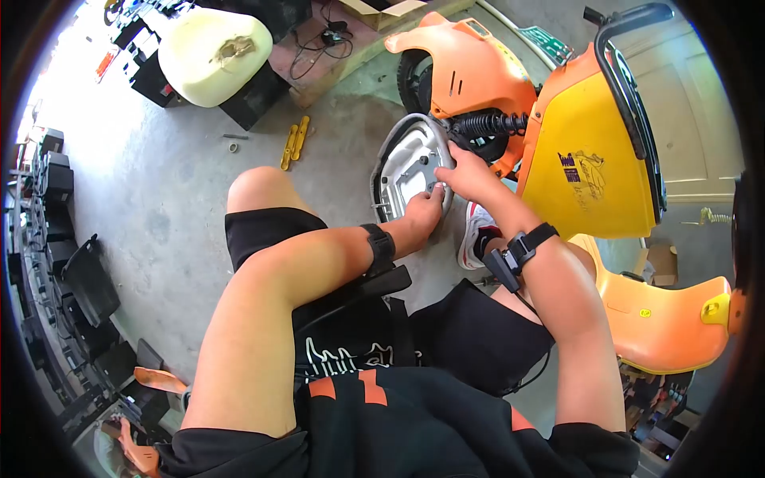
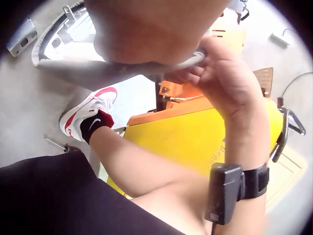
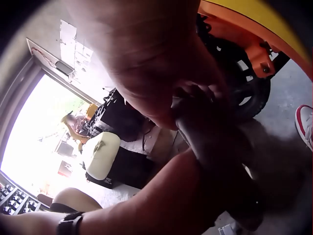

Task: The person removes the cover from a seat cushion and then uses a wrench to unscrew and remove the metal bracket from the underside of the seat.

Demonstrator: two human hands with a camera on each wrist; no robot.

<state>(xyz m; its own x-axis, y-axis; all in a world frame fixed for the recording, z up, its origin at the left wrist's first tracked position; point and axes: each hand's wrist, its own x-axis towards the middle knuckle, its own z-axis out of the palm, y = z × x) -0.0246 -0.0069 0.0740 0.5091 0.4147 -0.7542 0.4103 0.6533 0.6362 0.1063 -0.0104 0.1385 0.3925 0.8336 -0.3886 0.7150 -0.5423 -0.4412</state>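
Observation:
A scooter seat (image 1: 396,177) with a grey padded edge is held before me, its pale, ribbed underside facing up in the head view. My left hand (image 1: 425,213) grips the near right edge, thumb over the rim. Farther along that same edge my right hand (image 1: 472,177) holds on, its thumb on the inner side and fingers beneath. In the left wrist view the left hand (image 2: 151,32) covers much of the seat (image 2: 78,71), while the right hand (image 2: 227,78) shows beside the rim. The right wrist view has the seat (image 3: 210,132) in shadow.
An orange and yellow scooter body (image 1: 590,151) stands close at right, with an orange seat (image 1: 665,323) below it. Yellow-handled tools (image 1: 295,143) lie on the floor. A torn cream cushion (image 1: 213,56) rests on a black box (image 1: 253,99). My shoe (image 1: 478,235) is beside the hands.

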